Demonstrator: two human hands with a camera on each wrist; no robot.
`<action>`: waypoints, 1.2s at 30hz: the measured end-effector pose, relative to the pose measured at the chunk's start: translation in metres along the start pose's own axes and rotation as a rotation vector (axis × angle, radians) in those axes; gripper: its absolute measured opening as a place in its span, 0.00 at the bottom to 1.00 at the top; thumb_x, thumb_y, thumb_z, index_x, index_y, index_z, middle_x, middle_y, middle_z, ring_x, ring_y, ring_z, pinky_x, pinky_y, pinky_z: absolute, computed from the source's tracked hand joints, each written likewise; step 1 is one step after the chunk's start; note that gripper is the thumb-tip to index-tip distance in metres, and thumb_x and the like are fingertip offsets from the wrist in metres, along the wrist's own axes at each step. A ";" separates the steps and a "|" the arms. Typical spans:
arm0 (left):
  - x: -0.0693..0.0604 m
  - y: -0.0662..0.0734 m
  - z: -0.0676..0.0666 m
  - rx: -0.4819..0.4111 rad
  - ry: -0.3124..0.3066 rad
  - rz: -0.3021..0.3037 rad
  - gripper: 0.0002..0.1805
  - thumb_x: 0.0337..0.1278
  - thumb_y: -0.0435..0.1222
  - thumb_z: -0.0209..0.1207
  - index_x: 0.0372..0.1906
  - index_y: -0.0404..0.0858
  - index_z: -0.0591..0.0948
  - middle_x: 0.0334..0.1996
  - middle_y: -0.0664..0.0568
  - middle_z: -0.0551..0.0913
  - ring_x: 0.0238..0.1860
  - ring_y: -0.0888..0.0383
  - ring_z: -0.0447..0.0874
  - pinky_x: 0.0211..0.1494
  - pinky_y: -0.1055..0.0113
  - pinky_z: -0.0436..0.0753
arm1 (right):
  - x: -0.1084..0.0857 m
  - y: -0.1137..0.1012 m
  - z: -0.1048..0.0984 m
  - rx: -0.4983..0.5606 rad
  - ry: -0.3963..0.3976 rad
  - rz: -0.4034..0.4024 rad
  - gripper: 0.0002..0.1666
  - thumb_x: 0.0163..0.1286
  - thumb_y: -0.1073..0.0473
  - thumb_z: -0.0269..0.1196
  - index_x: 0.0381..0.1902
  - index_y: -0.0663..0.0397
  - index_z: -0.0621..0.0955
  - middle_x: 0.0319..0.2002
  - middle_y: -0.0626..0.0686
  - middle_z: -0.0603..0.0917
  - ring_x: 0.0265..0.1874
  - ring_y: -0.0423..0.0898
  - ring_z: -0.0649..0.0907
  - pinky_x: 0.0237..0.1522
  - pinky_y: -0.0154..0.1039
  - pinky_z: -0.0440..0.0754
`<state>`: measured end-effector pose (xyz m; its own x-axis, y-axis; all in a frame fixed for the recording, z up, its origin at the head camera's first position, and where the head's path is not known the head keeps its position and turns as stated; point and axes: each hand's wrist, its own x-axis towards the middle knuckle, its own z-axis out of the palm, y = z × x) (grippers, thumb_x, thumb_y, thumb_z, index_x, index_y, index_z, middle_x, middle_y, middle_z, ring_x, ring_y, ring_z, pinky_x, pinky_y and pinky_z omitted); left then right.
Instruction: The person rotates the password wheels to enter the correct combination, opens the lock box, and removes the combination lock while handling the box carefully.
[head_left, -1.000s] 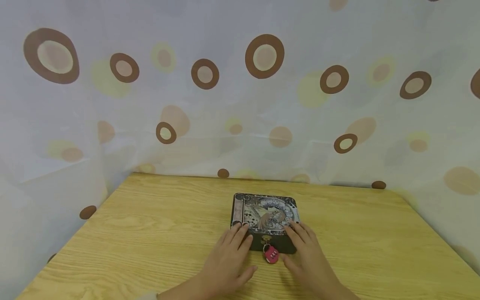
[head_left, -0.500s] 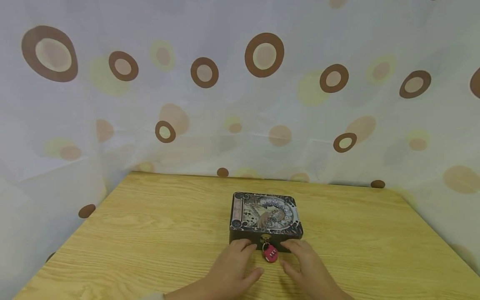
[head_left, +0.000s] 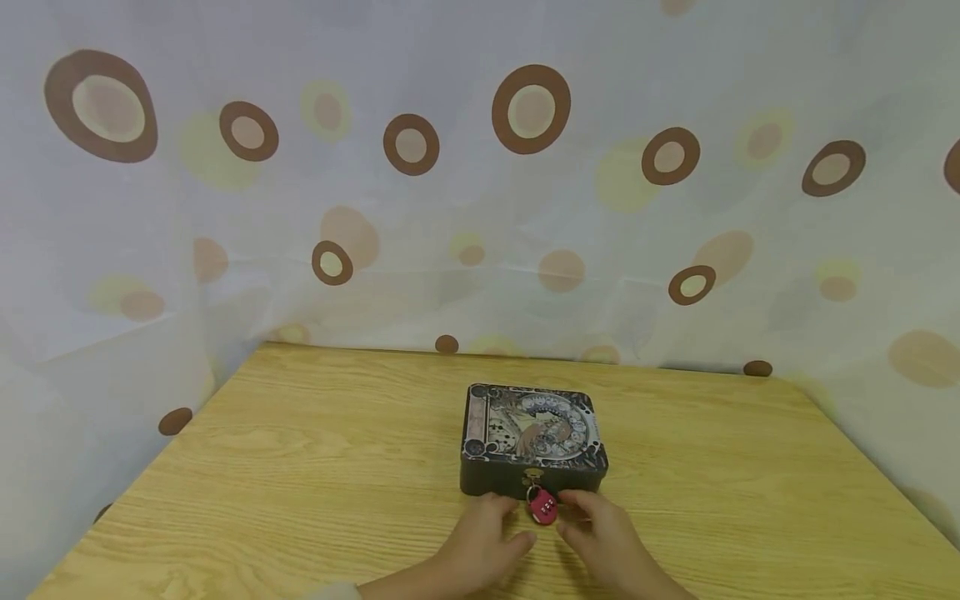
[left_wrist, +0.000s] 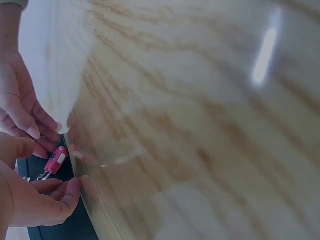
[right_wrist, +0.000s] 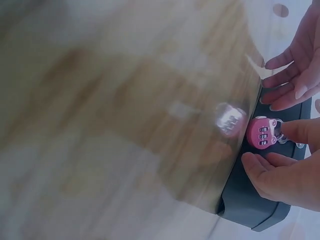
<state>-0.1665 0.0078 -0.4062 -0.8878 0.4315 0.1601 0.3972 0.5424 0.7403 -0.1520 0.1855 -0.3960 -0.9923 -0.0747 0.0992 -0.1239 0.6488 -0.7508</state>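
A flat rectangular box with dark sides and a patterned lid [head_left: 525,425] stands on the yellowish wood-grain table [head_left: 315,450], about midway between its left and right edges and apart from its back edge. From the gold-coloured clasp [head_left: 533,474] on the box's front hangs a pink padlock with three number dials [head_left: 543,507]. The left hand [head_left: 483,540] and the right hand [head_left: 606,533] are on either side of the padlock, fingers loosely bent and gripping nothing; whether they touch the box or padlock, I cannot tell.
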 end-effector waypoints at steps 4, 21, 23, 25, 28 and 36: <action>0.002 0.000 0.005 -0.037 0.042 -0.018 0.21 0.47 0.37 0.61 0.43 0.22 0.79 0.38 0.39 0.81 0.42 0.46 0.78 0.47 0.60 0.81 | 0.003 0.002 0.001 0.017 -0.015 0.010 0.19 0.56 0.69 0.64 0.46 0.74 0.77 0.42 0.61 0.83 0.40 0.51 0.82 0.39 0.39 0.83; 0.017 0.006 0.018 -0.335 0.158 -0.085 0.05 0.43 0.24 0.57 0.27 0.24 0.81 0.19 0.46 0.79 0.21 0.67 0.68 0.23 0.78 0.71 | 0.010 0.011 0.003 0.175 -0.123 -0.016 0.20 0.56 0.72 0.58 0.46 0.82 0.74 0.38 0.65 0.83 0.37 0.49 0.81 0.30 0.28 0.79; 0.017 0.006 0.019 -0.324 0.178 -0.087 0.05 0.42 0.23 0.56 0.26 0.24 0.81 0.18 0.47 0.79 0.21 0.67 0.67 0.22 0.78 0.71 | 0.010 0.011 0.003 0.177 -0.131 -0.007 0.20 0.56 0.72 0.58 0.46 0.82 0.74 0.37 0.65 0.82 0.36 0.48 0.80 0.29 0.28 0.79; 0.018 0.006 0.019 -0.315 0.192 -0.092 0.05 0.41 0.22 0.56 0.27 0.23 0.81 0.18 0.47 0.78 0.21 0.67 0.67 0.22 0.78 0.71 | 0.011 0.010 0.004 0.175 -0.139 -0.001 0.19 0.56 0.72 0.57 0.45 0.82 0.74 0.37 0.65 0.83 0.35 0.47 0.80 0.28 0.28 0.79; 0.019 0.005 0.020 -0.296 0.209 -0.102 0.05 0.41 0.22 0.56 0.27 0.23 0.81 0.19 0.47 0.78 0.22 0.66 0.68 0.23 0.77 0.71 | 0.011 0.009 0.005 0.171 -0.149 0.009 0.17 0.58 0.71 0.57 0.44 0.81 0.76 0.37 0.64 0.83 0.34 0.46 0.80 0.29 0.28 0.79; 0.020 0.002 0.020 -0.287 0.245 -0.097 0.02 0.46 0.23 0.59 0.27 0.25 0.80 0.20 0.45 0.80 0.23 0.66 0.72 0.24 0.77 0.73 | 0.013 0.004 0.011 0.227 -0.127 0.136 0.13 0.62 0.72 0.54 0.42 0.79 0.76 0.35 0.60 0.82 0.32 0.45 0.81 0.31 0.36 0.83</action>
<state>-0.1788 0.0317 -0.4145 -0.9611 0.1845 0.2055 0.2579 0.3338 0.9067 -0.1649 0.1784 -0.4047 -0.9912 -0.1018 -0.0843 0.0260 0.4747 -0.8798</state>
